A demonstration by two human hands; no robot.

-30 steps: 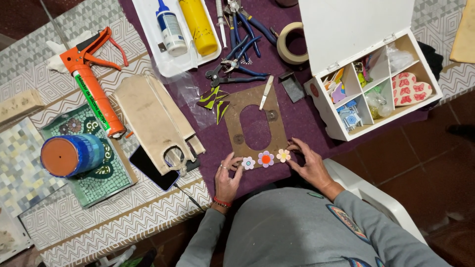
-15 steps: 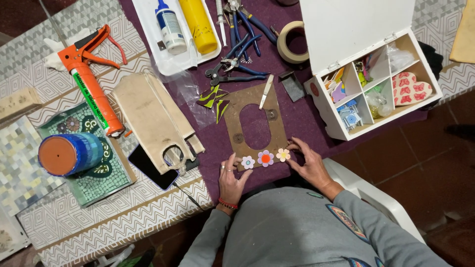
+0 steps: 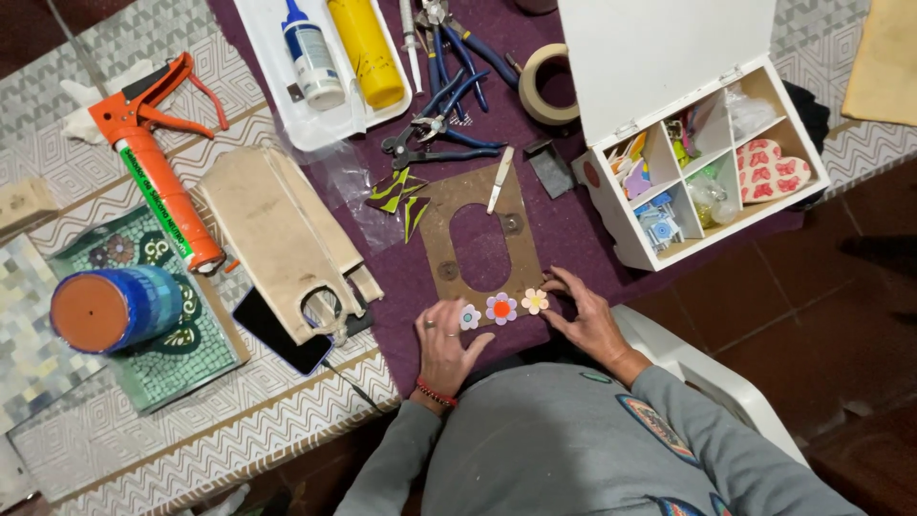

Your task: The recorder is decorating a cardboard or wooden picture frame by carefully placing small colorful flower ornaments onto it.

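1. Nearest: the person sits at the bench [image 3: 287, 420], grey sleeves, both hands flat on the purple cloth [image 3: 573, 229].
2. Left hand [image 3: 447, 346]: ring and red wrist beads; fingers spread loose, gripping nothing, fingertips just beside the blue flower piece [image 3: 469, 316].
3. Right hand [image 3: 585, 315]: fingers open, holding nothing, tips touching the cream flower piece [image 3: 535, 301].
4. Between the two lies the purple flower piece [image 3: 501, 308] with an orange centre. All three flowers sit in a row on the near edge of the brown frame [image 3: 480, 244], which lies flat with an oval cut-out.
5. On the frame's far edge: a small white stick [image 3: 500, 178]. Left of it: green-and-yellow shards [image 3: 401, 196].
6. Further left: a tan wooden cut-out [image 3: 277, 234], overlapping a dark phone [image 3: 277, 334]; a mosaic tile panel [image 3: 143, 315] carrying a blue pot [image 3: 115, 306]; an orange caulking gun [image 3: 158, 162].
7. Right: a white compartment box [image 3: 688, 143], lid open, small coloured pieces inside.
8. Farthest: blue-handled pliers [image 3: 439, 134], a tape roll [image 3: 544, 86], a white tray [image 3: 277, 57] with a glue bottle [image 3: 310, 53] and a yellow tube [image 3: 366, 43].
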